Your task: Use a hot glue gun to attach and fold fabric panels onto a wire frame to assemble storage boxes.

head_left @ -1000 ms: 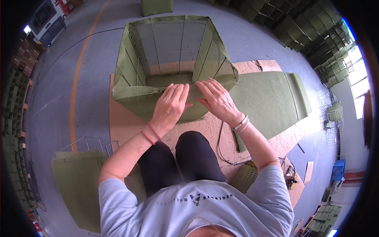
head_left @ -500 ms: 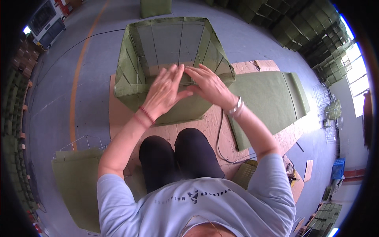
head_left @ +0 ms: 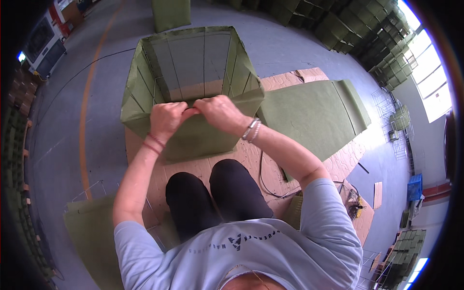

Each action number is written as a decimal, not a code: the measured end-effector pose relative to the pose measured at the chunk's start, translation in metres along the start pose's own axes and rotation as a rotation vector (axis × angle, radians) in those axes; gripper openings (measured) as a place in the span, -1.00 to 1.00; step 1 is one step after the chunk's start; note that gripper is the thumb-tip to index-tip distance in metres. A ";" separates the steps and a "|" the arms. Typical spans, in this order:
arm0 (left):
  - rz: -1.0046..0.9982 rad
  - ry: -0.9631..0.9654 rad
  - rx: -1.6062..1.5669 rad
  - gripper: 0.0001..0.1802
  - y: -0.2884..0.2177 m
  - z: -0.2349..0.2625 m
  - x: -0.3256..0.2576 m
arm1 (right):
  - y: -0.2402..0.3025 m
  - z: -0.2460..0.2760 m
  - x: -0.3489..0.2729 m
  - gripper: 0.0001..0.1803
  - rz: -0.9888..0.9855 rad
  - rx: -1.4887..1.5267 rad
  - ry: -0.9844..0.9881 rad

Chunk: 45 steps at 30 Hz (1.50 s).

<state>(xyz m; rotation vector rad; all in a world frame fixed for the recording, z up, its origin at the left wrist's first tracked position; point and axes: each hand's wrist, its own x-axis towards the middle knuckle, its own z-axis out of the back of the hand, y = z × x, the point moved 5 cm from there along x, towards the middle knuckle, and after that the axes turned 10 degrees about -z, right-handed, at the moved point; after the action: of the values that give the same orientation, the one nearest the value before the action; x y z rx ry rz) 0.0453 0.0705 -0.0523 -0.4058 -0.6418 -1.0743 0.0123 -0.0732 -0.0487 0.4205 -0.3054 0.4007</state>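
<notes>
Here I am, just above and left of the frame's centre, both hands on the near rim of the green fabric box (head_left: 198, 140). My left hand (head_left: 166, 118) is curled tight, fingers bent in and gripping the fabric edge. My right hand (head_left: 220, 113) sits close beside it, fingers folded over the same rim, pinching it; the fingertips themselves are hidden. The open-topped box fills the upper middle-left, standing on brown cardboard (head_left: 307, 76), and right of centre, beside it, lies a flat green panel (head_left: 309, 118).
</notes>
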 end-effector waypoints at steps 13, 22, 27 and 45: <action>-0.149 -0.076 0.087 -0.57 -0.044 0.010 -0.003 | -0.024 0.099 -0.062 -0.75 -0.082 0.063 -0.356; -0.132 -0.147 -0.109 -0.74 -0.079 -0.048 0.041 | -0.067 0.072 -0.090 -0.73 0.007 -0.028 -0.208; -0.069 -0.086 -0.183 -0.80 -0.068 -0.055 0.046 | -0.079 0.066 -0.069 -0.89 0.072 0.010 0.110; -0.109 0.104 -0.333 -0.82 -0.041 0.015 -0.007 | 0.008 0.026 -0.027 -0.44 0.129 0.089 0.384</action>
<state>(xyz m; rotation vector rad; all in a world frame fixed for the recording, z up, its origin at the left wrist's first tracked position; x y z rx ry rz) 0.0016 0.0667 -0.0456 -0.6031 -0.3953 -1.3029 -0.0197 -0.0862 -0.0335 0.4027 0.0601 0.6120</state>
